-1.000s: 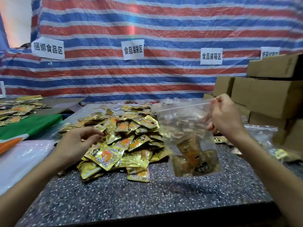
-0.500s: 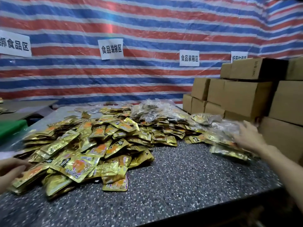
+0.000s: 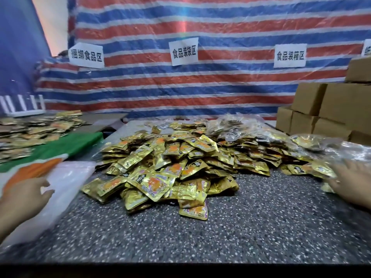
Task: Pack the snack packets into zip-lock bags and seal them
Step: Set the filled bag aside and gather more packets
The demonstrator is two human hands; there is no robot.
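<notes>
A big heap of gold snack packets (image 3: 176, 157) covers the middle of the speckled table (image 3: 230, 227). My left hand (image 3: 26, 194) lies at the left edge on a stack of empty clear zip-lock bags (image 3: 68, 177), fingertips touching the top bag. My right hand (image 3: 353, 181) is at the right edge, blurred, fingers spread, beside filled clear bags (image 3: 329, 146) lying on the table. It holds nothing that I can see. More filled bags (image 3: 234, 125) lie behind the heap.
Cardboard boxes (image 3: 329, 109) are stacked at the right. A green, white and orange cloth (image 3: 50, 153) lies at the left, with another spread of packets (image 3: 36, 129) beyond it. A striped tarp with paper signs (image 3: 183, 51) hangs behind.
My right hand put the filled bag down at the right and has drawn back from it. My left hand moved off the packet heap to the stack of empty bags. The view swung left.
</notes>
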